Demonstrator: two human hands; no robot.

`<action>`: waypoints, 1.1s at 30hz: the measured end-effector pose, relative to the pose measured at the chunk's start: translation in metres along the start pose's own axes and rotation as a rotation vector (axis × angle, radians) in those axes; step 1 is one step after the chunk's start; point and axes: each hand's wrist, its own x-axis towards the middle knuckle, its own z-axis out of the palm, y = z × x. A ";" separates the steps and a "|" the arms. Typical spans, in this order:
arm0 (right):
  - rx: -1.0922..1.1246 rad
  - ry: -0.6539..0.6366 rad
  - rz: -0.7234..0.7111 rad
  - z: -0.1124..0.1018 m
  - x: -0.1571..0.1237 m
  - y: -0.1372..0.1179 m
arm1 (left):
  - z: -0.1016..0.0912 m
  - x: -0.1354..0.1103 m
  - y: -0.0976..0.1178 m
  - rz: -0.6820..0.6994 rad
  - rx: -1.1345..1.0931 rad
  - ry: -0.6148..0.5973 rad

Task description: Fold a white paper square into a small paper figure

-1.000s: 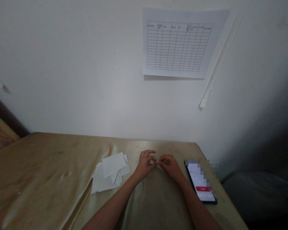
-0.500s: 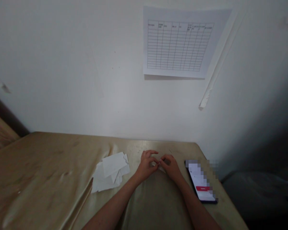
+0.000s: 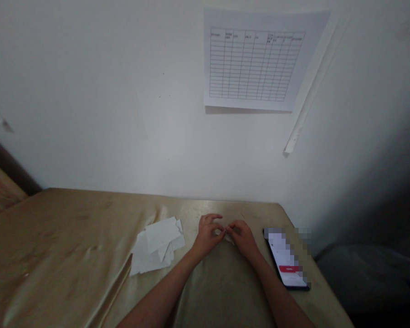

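My left hand (image 3: 207,234) and my right hand (image 3: 242,236) meet at the fingertips above the table. Both pinch a small white piece of paper (image 3: 229,238), which is mostly hidden behind the fingers. On my left hand, the other fingers are curved and raised off the pinch. To the left of my hands lies a loose pile of torn white paper pieces (image 3: 162,237), overlapping one another and touched by neither hand.
A phone (image 3: 283,259) with a lit screen lies right of my right hand, near the edge of the tan covered table (image 3: 71,246). A printed table sheet (image 3: 256,64) hangs on the white wall behind. A wooden surface (image 3: 2,187) stands at far left.
My hands have shifted very slightly left, with the fingertips still together. A little more of the white paper shows below my right fingers. The pile and the phone have stayed put.
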 end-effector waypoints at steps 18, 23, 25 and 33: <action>0.006 0.001 -0.068 0.003 -0.001 0.000 | 0.000 -0.001 0.000 -0.051 0.050 0.066; -0.023 0.011 -0.060 0.005 0.000 0.001 | 0.001 -0.002 0.002 -0.054 0.104 0.071; -0.029 0.024 -0.052 0.006 0.000 0.002 | 0.001 -0.002 0.003 -0.044 0.106 0.064; -0.030 0.096 -0.061 0.005 0.001 0.004 | 0.000 -0.001 0.001 -0.010 0.085 0.058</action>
